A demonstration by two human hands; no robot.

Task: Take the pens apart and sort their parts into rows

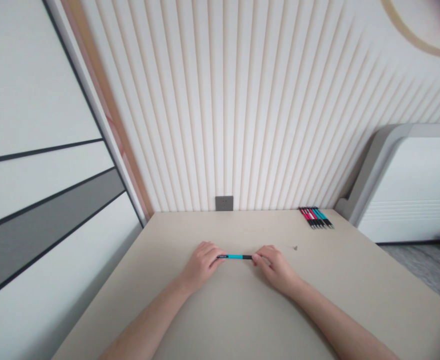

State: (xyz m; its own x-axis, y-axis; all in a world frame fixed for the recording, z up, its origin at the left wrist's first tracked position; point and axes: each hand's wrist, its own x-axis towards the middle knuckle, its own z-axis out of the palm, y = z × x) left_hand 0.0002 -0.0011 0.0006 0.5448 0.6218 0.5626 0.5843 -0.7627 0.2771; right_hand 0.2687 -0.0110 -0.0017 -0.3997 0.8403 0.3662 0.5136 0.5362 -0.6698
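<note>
Ribbed pale wall (220,100) behind, with one dark socket (224,203) set low in it, right at the back of a beige table (160,320). On the near side of the socket, a blue-and-black pen (235,257), stretched crosswise; cannot tell whether resting on the tabletop or raised just off it. Held at one dark end by the left hand (205,262), nearer than the socket and to its left, thumb and fingers clamped on the barrel; held at the other dark end by the right hand (274,267), nearer than the socket and to its right, likewise pinched. Best, by judgement, to keep both pinches light and even, forearms low and steady, barrel level and straight; avoid bending, and leave the blue middle uncovered for a clear view. To count: two hands, one pen between them, one socket; one small greyish piece (295,248) right of the socket and nearer, too tiny to identify; and, well right of the socket, a row of pens (316,218), seemingly six, pinkish-red and blue with dark ends, packed too close for a sure number
</note>
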